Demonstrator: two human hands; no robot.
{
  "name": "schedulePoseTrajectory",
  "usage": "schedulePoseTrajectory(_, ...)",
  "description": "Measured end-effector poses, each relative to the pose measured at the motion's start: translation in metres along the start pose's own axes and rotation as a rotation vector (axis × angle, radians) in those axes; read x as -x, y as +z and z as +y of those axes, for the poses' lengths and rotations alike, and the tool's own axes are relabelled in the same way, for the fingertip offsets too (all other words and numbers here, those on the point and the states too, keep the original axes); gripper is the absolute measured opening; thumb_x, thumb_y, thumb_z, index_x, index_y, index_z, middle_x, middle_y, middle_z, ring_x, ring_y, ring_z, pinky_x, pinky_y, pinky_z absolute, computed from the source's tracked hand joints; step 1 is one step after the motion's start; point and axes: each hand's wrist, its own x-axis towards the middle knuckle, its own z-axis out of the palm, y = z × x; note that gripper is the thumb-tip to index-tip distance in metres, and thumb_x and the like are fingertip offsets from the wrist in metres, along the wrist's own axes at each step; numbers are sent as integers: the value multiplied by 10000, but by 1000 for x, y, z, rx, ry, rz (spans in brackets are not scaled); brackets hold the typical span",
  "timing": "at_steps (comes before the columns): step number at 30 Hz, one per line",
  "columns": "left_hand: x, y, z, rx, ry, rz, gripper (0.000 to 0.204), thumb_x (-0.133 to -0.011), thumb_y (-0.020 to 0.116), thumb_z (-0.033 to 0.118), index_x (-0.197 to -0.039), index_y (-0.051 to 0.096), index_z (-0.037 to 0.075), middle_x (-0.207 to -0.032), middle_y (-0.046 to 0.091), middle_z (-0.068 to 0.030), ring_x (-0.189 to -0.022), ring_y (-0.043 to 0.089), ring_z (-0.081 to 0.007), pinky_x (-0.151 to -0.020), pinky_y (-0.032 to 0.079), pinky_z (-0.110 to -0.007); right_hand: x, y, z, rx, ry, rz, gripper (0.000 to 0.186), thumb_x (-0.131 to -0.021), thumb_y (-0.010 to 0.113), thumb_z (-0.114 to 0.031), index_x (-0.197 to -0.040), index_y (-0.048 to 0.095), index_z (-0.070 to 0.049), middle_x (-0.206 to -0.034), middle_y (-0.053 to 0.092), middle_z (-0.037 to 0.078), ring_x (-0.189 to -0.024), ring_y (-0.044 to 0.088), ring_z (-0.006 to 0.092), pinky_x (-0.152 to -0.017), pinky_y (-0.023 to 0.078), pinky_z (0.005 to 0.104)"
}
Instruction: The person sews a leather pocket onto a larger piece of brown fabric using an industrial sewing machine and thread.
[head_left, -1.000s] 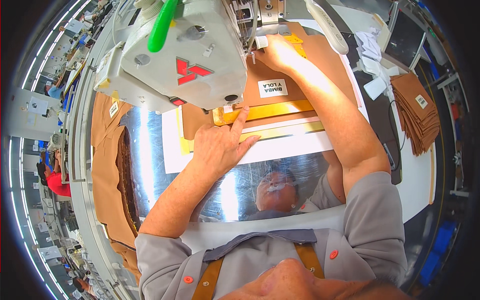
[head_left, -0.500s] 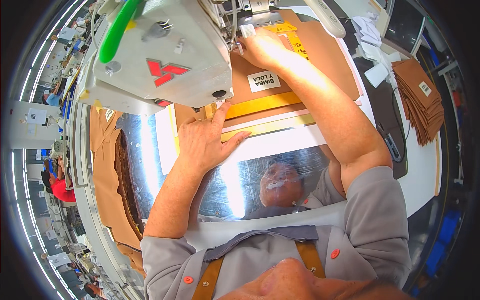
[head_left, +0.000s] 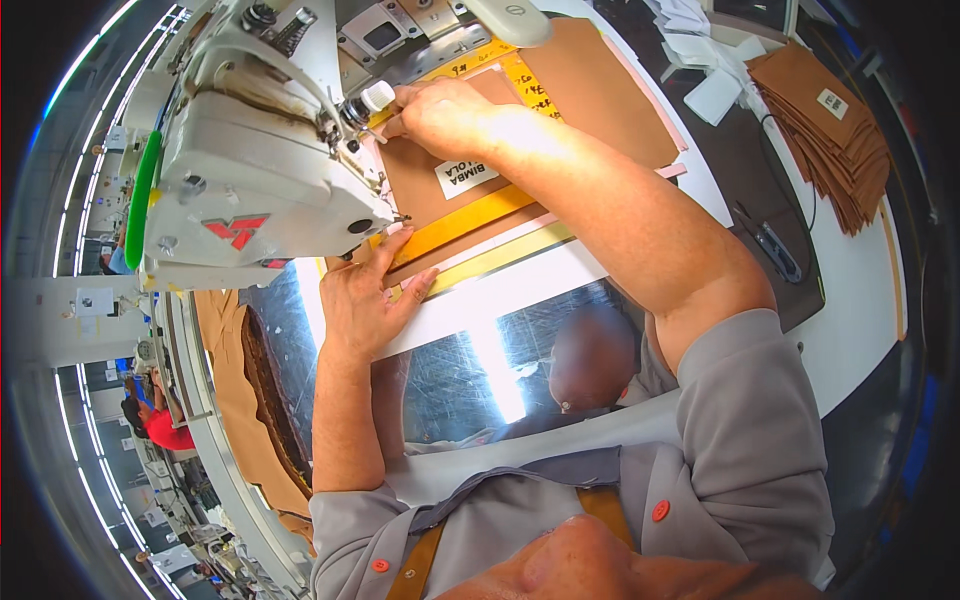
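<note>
A large white sewing machine [head_left: 270, 190] reaches over a brown flat panel [head_left: 575, 85] at the upper middle. My left hand [head_left: 358, 305] lies spread at the panel's near left corner. Its index finger touches the end of a yellow strip [head_left: 470, 232] by the machine head, and its thumb rests on a paler strip [head_left: 500, 262]. My right hand [head_left: 440, 115] is closed beside the machine's far end, close to a white ribbed knob [head_left: 378, 95]. Its fingertips are partly hidden, so what they pinch cannot be seen. A white label [head_left: 465, 178] lies under my right wrist.
A shiny metal plate [head_left: 430, 390] fronts the work. Brown pieces [head_left: 235, 370] hang at the left. A stack of brown panels [head_left: 825, 130], white papers [head_left: 715, 95] and a small cutter [head_left: 778, 252] lie to the right. A green lever [head_left: 143, 200] sticks out from the machine.
The whole view has shifted and turned, so the machine and both hands appear further left. My left hand stays spread on the strips; my right hand remains closed at the machine's far end.
</note>
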Motion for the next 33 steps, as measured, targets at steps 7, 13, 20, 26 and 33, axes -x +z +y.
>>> schedulePoseTrajectory(7,4,-1,-3,118,-155,-68,475,-829,828,347,-1235,723,124,-1009,767,-94,-867,713,-278,-878,541,-384,-6,-13,-9,49,9,-153,258,-888,712,-281,-1110,806,-188,-1228,704,67,-1164,662,262,-1006,478,424)
schedulePoseTrajectory(13,-4,-11,9,82,-345,-243,476,-828,832,342,-1226,727,103,-870,732,-88,-802,693,-266,-826,541,-378,-5,-8,-4,52,-10,-121,234,-895,714,-285,-1092,807,-201,-1202,714,42,-1180,651,237,-1007,459,416)
schedulePoseTrajectory(20,2,4,1,143,-157,-33,463,-828,838,333,-1223,734,116,-683,594,-33,-627,597,-185,-715,512,-345,-9,-7,-7,161,-25,-141,212,-881,722,-265,-1068,810,-215,-1182,718,20,-1167,639,217,-1013,443,412)
schedulePoseTrajectory(26,3,2,-2,127,-185,-75,440,-832,841,326,-1208,743,122,-634,529,-10,-584,524,-165,-705,468,-325,-8,-6,-9,-14,35,-122,226,-864,709,-232,-1063,812,-202,-1243,686,17,-1266,560,205,-1043,404,419)
schedulePoseTrajectory(33,2,3,-1,158,-215,-68,434,-832,842,330,-1207,746,133,-622,496,-2,-587,497,-162,-697,448,-328,-3,-10,-18,227,-48,-71,206,-898,699,-272,-1018,806,-143,-1158,666,42,-1162,573,228,-1000,418,402)
